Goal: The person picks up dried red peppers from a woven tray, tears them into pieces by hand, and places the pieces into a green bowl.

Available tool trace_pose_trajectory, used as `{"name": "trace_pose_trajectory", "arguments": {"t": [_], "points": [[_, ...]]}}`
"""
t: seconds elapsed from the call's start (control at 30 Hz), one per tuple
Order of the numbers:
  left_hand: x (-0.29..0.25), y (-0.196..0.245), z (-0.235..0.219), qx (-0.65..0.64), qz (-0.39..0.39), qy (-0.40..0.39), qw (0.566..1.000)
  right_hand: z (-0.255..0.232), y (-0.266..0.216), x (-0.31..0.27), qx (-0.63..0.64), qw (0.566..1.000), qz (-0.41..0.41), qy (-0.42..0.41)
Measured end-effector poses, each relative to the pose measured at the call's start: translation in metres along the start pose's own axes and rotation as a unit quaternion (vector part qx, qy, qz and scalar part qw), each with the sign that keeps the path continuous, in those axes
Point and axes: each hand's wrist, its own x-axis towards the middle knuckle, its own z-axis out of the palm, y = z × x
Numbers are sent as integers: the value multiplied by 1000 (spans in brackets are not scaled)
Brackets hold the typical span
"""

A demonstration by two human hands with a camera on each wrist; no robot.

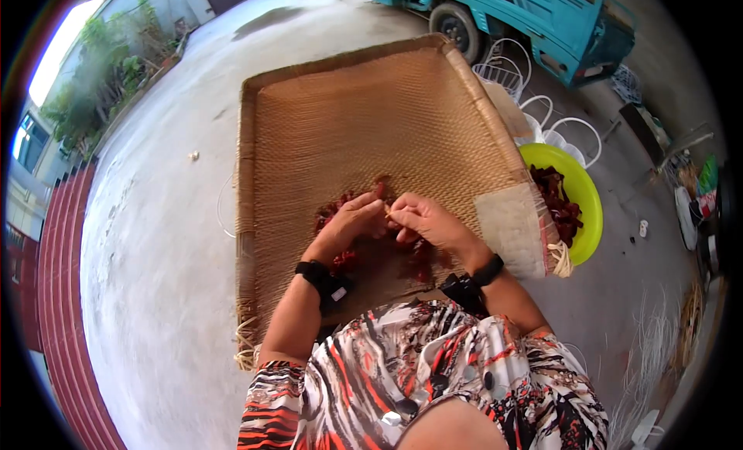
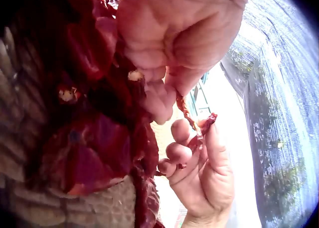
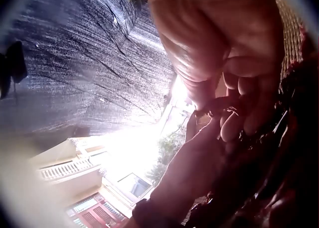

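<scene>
Over the near part of a large woven tray [image 1: 352, 133], both hands meet above a pile of dried red chili peppers [image 1: 346, 260]. The left hand [image 1: 346, 227] pinches one end of a thin, orange-red piece of dried chili pepper [image 2: 184, 108] between thumb and finger. Its other end lies in the right hand [image 1: 433, 222], whose thumb presses against the curled fingers, with a dark red bit showing at the thumb tip. Wrinkled chili peppers [image 2: 87, 153] fill the area beside the left hand in the left wrist view. In the right wrist view the held piece is dim and partly hidden by fingers.
At the tray's right stands a lime-green basin [image 1: 592, 210] holding more dark red chili pieces. White wire-handled baskets [image 1: 534, 125] are behind it, and a teal cargo vehicle [image 1: 534, 24] is parked farther back. A pale cloth patch [image 1: 507, 225] covers the tray's right corner.
</scene>
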Motion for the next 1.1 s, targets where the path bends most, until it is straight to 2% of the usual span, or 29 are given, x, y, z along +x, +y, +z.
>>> {"name": "trace_pose_trajectory", "arguments": {"t": [0.1, 0.2, 0.33, 0.4, 0.47, 0.53, 0.6, 0.7, 0.73, 0.77, 0.87, 1.1], "points": [[2, -2, -2, -3, -12, 1, 1000, 2, -4, -4, -8, 1000, -16, -21], [1, 4, 5, -5, -14, 14, 1000, -1, -9, -7, -14, 1000, -17, 16], [4, -2, -2, -16, -20, 17, 1000, -28, -20, -21, 59, 973, -106, 194], [6, -8, -5, -14, -10, 0, 1000, -52, -26, -34, 114, 921, -160, 336], [6, -9, -8, -2, -10, -2, 1000, -88, -21, -46, 217, 842, -268, 415], [6, -9, -9, -6, -6, -8, 1000, -138, 1, -56, 310, 795, -255, 455], [4, -8, -9, -8, -2, -9, 1000, -149, 8, -67, 366, 775, -239, 457], [5, -8, -9, -9, -5, -11, 1000, -133, 14, -55, 361, 809, -172, 431], [5, -8, -8, -9, -5, -12, 1000, -120, 16, -46, 359, 822, -149, 418], [5, -8, -8, -8, -6, -12, 1000, -87, -6, -43, 335, 839, -158, 399], [5, -8, -8, 1, -5, -13, 1000, -52, -11, -25, 341, 891, -133, 267], [-2, 4, -1, 31, -15, -24, 999, -4, -5, -3, 281, 934, -97, 199]]}}
